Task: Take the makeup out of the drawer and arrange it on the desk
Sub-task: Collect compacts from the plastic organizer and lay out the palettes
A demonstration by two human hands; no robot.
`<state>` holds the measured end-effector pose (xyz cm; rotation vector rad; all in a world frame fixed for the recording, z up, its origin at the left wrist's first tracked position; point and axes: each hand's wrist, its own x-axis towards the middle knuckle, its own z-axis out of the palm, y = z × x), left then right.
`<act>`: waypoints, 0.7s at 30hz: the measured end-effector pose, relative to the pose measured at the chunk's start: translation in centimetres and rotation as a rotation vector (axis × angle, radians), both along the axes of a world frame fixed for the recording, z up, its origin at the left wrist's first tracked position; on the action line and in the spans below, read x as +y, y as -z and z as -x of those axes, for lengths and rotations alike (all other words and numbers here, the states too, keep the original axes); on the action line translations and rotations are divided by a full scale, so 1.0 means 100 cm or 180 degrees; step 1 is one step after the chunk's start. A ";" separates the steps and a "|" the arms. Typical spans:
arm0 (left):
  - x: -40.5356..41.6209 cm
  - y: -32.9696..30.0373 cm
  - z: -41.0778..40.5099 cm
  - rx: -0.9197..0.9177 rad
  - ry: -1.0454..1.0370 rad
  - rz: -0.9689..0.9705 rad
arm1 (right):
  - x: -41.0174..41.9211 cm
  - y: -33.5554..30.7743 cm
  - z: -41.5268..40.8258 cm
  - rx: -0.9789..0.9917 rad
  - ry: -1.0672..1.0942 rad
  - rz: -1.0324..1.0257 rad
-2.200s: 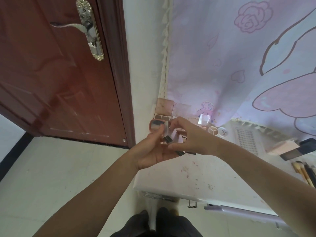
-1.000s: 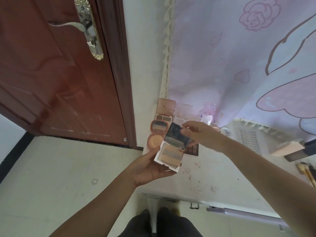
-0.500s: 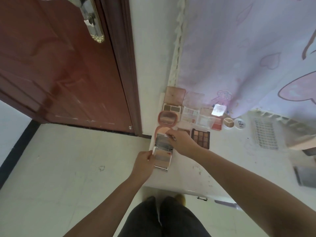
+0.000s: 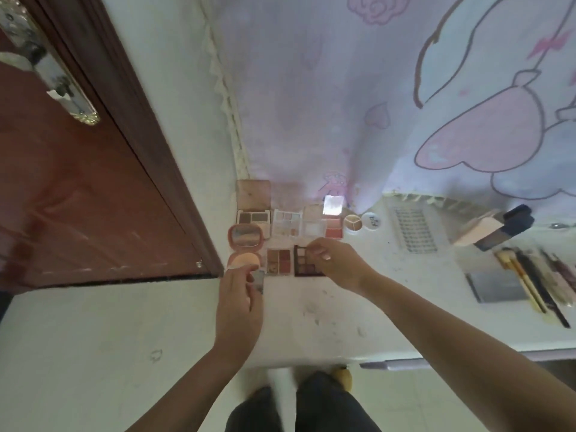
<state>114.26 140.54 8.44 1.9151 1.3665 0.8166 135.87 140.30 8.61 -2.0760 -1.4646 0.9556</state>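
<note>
Two hands | left hand (image 4: pixel 238 302) grips silver compact (image 4: pixel 258 280) | right hand (image 4: pixel 338 265) pinches dark palette (image 4: pixel 307 261)

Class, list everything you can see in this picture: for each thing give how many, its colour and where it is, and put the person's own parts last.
Door: one, red-brown, left.
Curtain: one, pale pink and lilac, behind the desk.
Desk: one, white, centre.
Round compact: one, peach, open, desk's far left corner.
Open palettes: several, browns and pinks, in rows beside it.
Brushes: several, dark and tan, far right.
Left hand: holds a small grey item.
Right hand: fingertips on the dark palette.
</note>
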 end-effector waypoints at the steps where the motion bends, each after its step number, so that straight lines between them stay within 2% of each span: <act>1: -0.003 -0.005 -0.017 -0.0068 0.0285 -0.0102 | -0.009 -0.002 -0.019 -0.0065 0.0202 -0.0048; 5: -0.012 -0.006 -0.109 -0.0146 0.1293 0.0091 | -0.045 -0.001 -0.106 -0.0441 0.1020 -0.0115; 9: -0.015 0.019 -0.212 0.0244 0.1897 0.0766 | -0.067 0.012 -0.188 -0.0566 0.1406 0.0357; 13: -0.008 0.037 -0.299 0.0700 0.1753 0.1326 | -0.057 0.023 -0.241 -0.0327 0.1384 0.0486; 17: 0.001 0.044 -0.352 0.0953 0.1344 0.1417 | -0.034 0.033 -0.262 -0.0020 0.1449 0.0573; 21: 0.000 0.048 -0.369 0.1031 0.1015 0.1505 | -0.026 0.039 -0.261 0.0242 0.1672 0.0789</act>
